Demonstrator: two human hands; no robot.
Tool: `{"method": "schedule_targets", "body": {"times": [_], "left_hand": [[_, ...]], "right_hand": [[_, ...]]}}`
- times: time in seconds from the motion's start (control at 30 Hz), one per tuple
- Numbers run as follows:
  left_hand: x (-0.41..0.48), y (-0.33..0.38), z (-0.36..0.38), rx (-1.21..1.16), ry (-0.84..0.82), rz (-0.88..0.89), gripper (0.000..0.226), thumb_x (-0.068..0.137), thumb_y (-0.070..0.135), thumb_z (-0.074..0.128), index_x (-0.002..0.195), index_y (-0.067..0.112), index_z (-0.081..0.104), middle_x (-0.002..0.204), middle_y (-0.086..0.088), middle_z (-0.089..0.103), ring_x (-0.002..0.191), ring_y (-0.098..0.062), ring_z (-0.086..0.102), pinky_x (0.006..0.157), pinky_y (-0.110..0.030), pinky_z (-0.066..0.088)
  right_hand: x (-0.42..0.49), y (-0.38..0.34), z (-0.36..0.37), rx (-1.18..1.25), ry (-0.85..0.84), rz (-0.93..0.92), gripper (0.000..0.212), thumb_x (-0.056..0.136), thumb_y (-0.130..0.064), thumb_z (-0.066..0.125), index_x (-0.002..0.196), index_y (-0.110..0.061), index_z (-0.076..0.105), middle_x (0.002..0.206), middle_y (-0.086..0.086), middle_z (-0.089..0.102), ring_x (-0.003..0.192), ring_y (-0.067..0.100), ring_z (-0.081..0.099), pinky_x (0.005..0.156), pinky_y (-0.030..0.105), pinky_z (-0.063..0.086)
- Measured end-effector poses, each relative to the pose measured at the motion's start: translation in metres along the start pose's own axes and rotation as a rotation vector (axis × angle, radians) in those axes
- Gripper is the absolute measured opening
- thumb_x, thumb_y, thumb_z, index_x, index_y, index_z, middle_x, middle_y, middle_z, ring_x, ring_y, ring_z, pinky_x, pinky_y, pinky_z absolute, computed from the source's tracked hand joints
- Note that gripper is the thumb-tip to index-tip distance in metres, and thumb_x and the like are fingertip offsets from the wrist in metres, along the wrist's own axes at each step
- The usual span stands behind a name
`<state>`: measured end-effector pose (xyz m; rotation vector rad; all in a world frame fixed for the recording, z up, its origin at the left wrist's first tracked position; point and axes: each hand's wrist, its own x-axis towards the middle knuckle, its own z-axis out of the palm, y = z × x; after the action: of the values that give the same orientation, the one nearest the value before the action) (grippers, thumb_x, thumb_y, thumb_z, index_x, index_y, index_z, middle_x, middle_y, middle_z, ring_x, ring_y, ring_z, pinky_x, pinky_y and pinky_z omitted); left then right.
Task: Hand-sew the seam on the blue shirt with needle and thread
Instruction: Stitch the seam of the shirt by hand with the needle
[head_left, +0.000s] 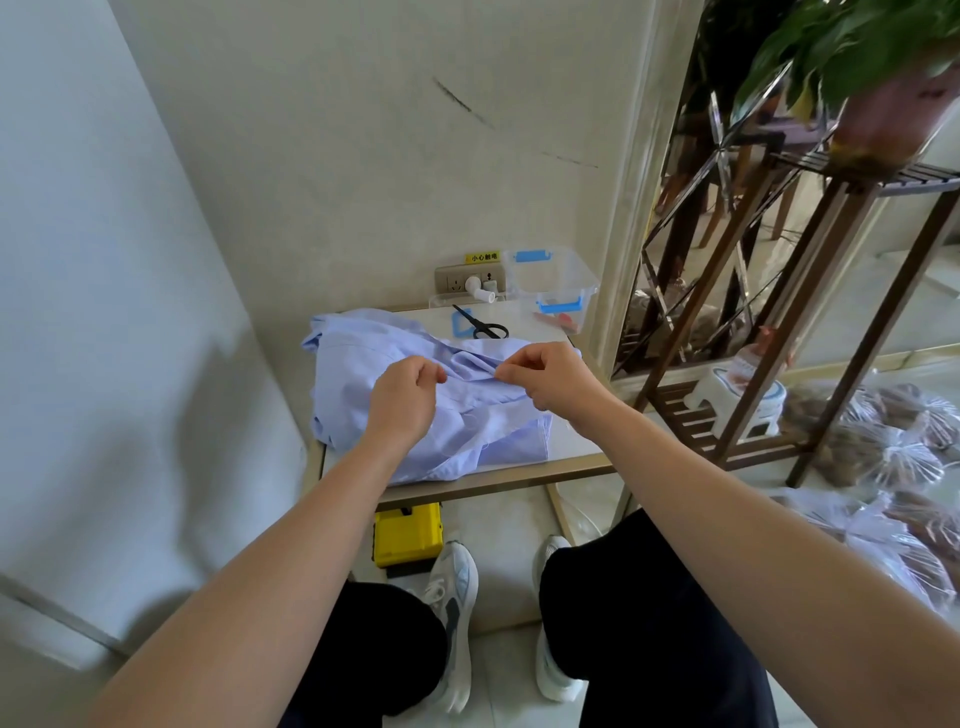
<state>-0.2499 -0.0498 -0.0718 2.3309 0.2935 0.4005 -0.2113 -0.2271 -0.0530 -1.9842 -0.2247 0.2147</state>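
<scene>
Centrally, my crumpled soft light-blue cotton shirt (415, 353) covers the small white table (574, 441) to its left and near edges, leaving bare top lower right. My right hand (550, 382) has its grip pinched on a fold. My left hand (402, 397) curls alongside; its grip I cannot tell. Black-handled scissors (480, 325) lie behind.
</scene>
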Motion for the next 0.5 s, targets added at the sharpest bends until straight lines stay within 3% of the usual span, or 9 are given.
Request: {"method": "schedule_targets", "body": {"times": [0.1,0.2,0.33,0.43,0.5], "left_hand": [[0.001,-0.012,-0.002,-0.028,0.04,-0.106,0.036,0.104,0.011,0.032,0.107,0.004,0.067,0.116,-0.011,0.063,0.102,-0.024,0.054,0.078,-0.025,0.035],[0.001,-0.022,-0.002,0.041,0.021,-0.142,0.035,0.104,0.011,0.032,0.109,0.005,0.067,0.123,-0.015,0.063,0.112,-0.031,0.055,0.082,-0.029,0.037],[-0.004,-0.023,-0.002,0.383,-0.101,-0.155,0.029,0.105,0.017,0.036,0.118,0.01,0.061,0.123,-0.014,0.06,0.11,-0.032,0.055,0.082,-0.035,0.041],[-0.006,-0.019,-0.002,0.568,0.056,-0.02,0.03,0.1,0.023,0.046,0.128,0.017,0.055,0.137,-0.013,0.047,0.125,-0.033,0.043,0.096,-0.04,0.036],[-0.005,-0.012,-0.002,0.368,0.218,0.209,0.034,0.095,0.016,0.052,0.129,0.018,0.057,0.14,-0.01,0.046,0.128,-0.03,0.04,0.1,-0.035,0.03]], "right_hand": [[0.001,0.005,-0.004,0.031,-0.006,0.028,0.012,0.091,-0.018,0.067,0.088,-0.007,0.071,0.067,0.004,0.063,0.066,0.013,0.056,0.06,0.02,0.043],[0.001,0.01,-0.006,0.063,0.017,0.04,0.015,0.09,-0.022,0.069,0.089,-0.006,0.071,0.067,0.004,0.064,0.067,0.013,0.058,0.061,0.021,0.044],[0.0,0.01,-0.005,0.049,0.022,0.029,0.019,0.089,-0.023,0.071,0.09,-0.005,0.073,0.065,0.004,0.063,0.065,0.012,0.057,0.061,0.021,0.044],[-0.001,0.009,-0.008,0.044,0.023,0.017,0.02,0.087,-0.024,0.073,0.089,-0.005,0.074,0.063,0.004,0.064,0.065,0.013,0.056,0.062,0.022,0.044],[-0.001,0.008,-0.009,0.038,0.021,0.014,0.019,0.086,-0.026,0.074,0.085,-0.007,0.074,0.06,0.003,0.063,0.065,0.014,0.054,0.063,0.025,0.043]]}}
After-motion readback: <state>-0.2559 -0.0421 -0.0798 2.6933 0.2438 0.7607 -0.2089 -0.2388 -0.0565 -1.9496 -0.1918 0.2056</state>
